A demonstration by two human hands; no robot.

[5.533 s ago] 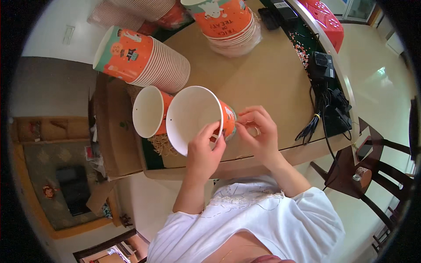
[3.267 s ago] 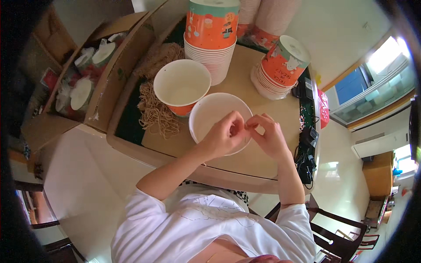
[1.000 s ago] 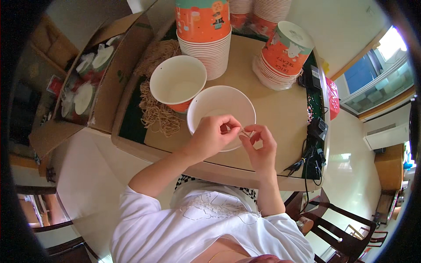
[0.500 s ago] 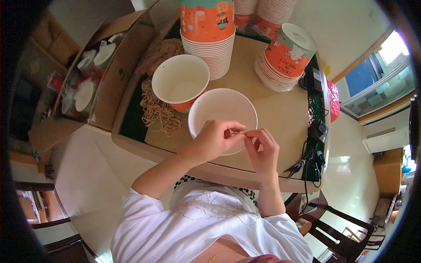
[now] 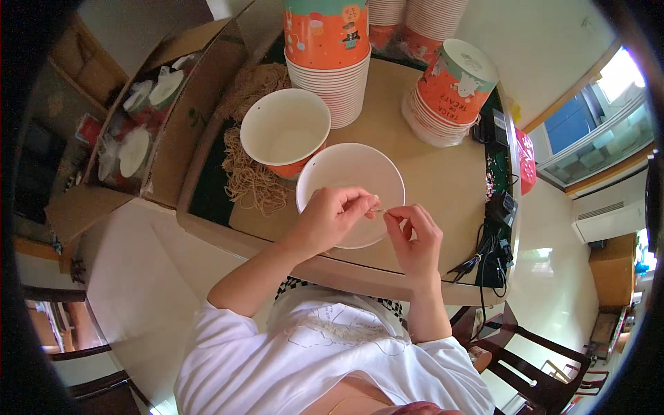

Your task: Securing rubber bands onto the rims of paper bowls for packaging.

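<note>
Over the near right part of a white-lined paper bucket (image 5: 346, 173), my left hand (image 5: 339, 216) and my right hand (image 5: 413, 232) face each other. Each is closed in a fingertip pinch on a thin tan piece of twine (image 5: 377, 210), which shows only as a short strand between them. Behind and to the left stands a second open paper bucket (image 5: 286, 128), orange outside and pale inside. Loose tan twine (image 5: 252, 178) lies bunched beside it. Part of the near bucket's rim is hidden by my hands.
A tall stack of nested orange buckets (image 5: 326, 76) rises at the back. Upside-down buckets (image 5: 453, 90), partly in plastic, stand at the right. Black cables (image 5: 484, 252) and an adapter (image 5: 502, 206) lie along the table's right edge. At the left is an open cardboard box (image 5: 187, 117) holding wrapped buckets.
My left hand has drawn slightly left, widening the gap between the fingertips so that more of the twine shows. My right hand has barely moved.
</note>
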